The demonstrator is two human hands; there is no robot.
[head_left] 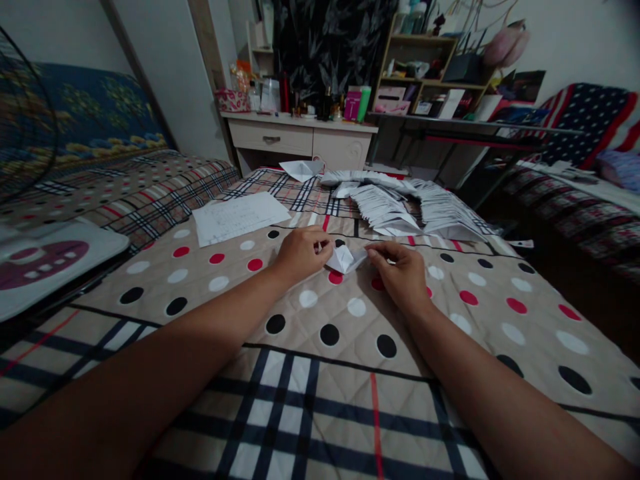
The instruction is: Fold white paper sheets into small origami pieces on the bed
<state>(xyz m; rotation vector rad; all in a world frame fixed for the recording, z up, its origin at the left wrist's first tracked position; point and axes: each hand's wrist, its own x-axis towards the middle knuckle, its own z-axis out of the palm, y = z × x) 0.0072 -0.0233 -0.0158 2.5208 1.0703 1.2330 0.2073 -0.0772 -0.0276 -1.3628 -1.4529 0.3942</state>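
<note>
Fingers of the left hand (300,253) and right hand (403,273) pinch a small folded white paper piece (345,259); it rests on the dotted quilted bed cover (350,347). Stacked folded white papers (405,207) lie beyond.

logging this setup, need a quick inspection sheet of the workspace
surface: quilt, dotted and plaid
job's things: small folded paper lying on the quilt between both hands
clutter: rows of folded pieces behind it; flat sheet to the left
grippers: left hand and right hand each pinch the paper
cables: nothing seen
surroundings: dresser with bottles on it, shelf, fan at far left
</note>
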